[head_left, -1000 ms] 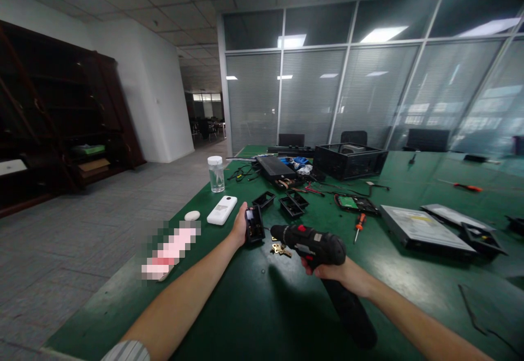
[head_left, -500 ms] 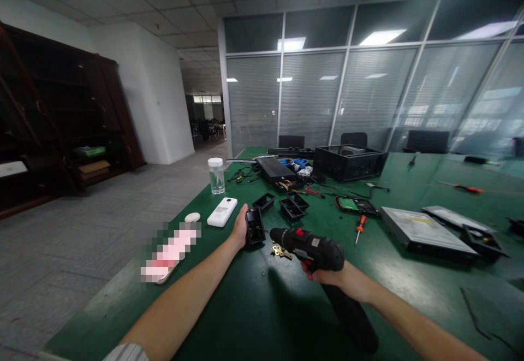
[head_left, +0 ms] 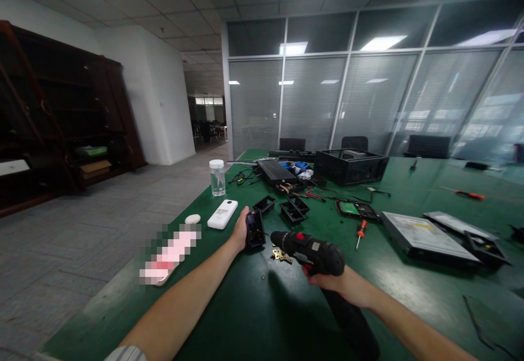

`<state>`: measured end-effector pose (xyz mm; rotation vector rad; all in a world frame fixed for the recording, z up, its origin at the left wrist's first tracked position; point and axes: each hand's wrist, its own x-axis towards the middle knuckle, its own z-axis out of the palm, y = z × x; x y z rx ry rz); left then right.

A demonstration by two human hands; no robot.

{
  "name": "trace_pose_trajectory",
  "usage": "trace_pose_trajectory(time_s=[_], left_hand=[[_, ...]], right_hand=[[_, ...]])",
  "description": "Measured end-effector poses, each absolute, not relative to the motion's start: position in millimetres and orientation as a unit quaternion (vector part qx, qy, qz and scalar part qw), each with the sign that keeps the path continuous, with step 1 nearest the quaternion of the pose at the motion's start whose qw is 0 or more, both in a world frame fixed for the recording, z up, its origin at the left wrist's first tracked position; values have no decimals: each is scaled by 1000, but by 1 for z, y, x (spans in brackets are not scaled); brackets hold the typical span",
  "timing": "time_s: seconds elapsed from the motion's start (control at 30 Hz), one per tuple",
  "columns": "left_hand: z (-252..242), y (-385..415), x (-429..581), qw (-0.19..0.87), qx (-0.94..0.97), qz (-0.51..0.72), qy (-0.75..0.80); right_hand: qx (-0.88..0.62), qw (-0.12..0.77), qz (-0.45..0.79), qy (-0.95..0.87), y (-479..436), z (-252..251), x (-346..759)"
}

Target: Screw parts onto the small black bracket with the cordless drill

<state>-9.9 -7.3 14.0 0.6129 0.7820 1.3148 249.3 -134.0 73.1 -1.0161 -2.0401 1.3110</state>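
My left hand [head_left: 240,232] grips a small black rectangular plastic box [head_left: 256,230] by its left side, tilted so its open face shows. A black cordless drill [head_left: 313,252] with red accents is in my right hand [head_left: 331,284], fingers wrapped round its handle. The drill's chuck points left at the box, and its thin bit reaches close to the box's right side; whether it touches I cannot tell. Small brass-coloured metal pieces [head_left: 281,256] lie on the table below the chuck. Behind the box sit more black plastic boxes [head_left: 293,211] of similar shape.
On the green table [head_left: 229,306] stand a clear jar [head_left: 218,179] and a white device [head_left: 222,214] at left. An orange screwdriver [head_left: 361,233], a circuit board [head_left: 355,209] and a metal drive [head_left: 426,241] lie right. A black metal case [head_left: 351,166] and cables are behind.
The view has shifted very slightly, so everything sits a little lower. Both hands keep their hold, and the drill and box stay in nearly the same place.
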Motion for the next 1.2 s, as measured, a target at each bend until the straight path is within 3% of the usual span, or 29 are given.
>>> trace_pose_trajectory(time_s=[1.2], left_hand=[[15, -4, -10, 690, 266, 583, 336]], right_hand=[[-370, 261, 477, -754, -131, 69, 250]])
